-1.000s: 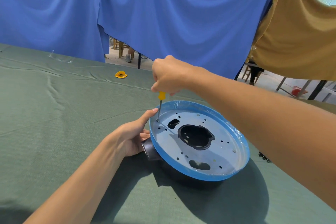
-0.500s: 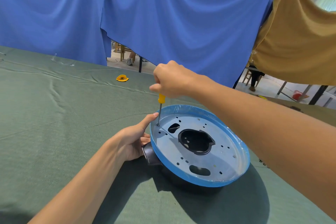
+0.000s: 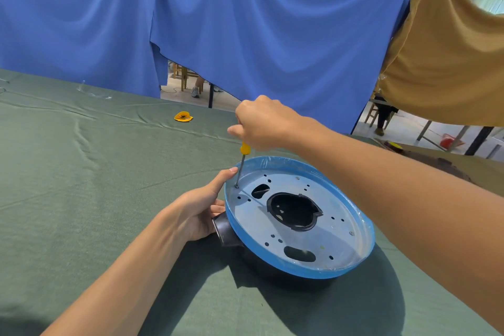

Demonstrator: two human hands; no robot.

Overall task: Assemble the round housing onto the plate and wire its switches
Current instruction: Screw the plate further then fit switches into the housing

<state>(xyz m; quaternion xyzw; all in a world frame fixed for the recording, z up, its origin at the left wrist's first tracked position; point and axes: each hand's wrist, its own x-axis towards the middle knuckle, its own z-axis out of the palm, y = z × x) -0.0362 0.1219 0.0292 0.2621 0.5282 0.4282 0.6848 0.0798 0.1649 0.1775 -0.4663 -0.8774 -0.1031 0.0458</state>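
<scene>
Spread across the whole work surface: a green cloth-covered table [image 3: 81,199], wrinkled at the far left. Hung behind it: broad blue fabric drapes [image 3: 245,35] and, to the right, a mustard-brown drape [image 3: 450,63]. Resting right of centre on the cloth: a round blue-rimmed grey metal plate [image 3: 341,240], pierced with small holes and three larger cut-outs, tilted slightly up at the far side. Beneath it, showing through the central opening and below the near rim: the round black plastic housing [image 3: 226,229], with a short tubular spout poking out to the left. Braced against the plate's left edge: the left hand [image 3: 196,213], thumb up along the rim, other fingers curled by the spout. Above it: the right hand [image 3: 261,123], fist closed around a yellow-handled screwdriver [image 3: 241,166], shaft nearly upright, tip set on a hole near the plate's left rim. Far off on the cloth: a small yellow dish-like object [image 3: 183,117], contents too small to tell.
</scene>
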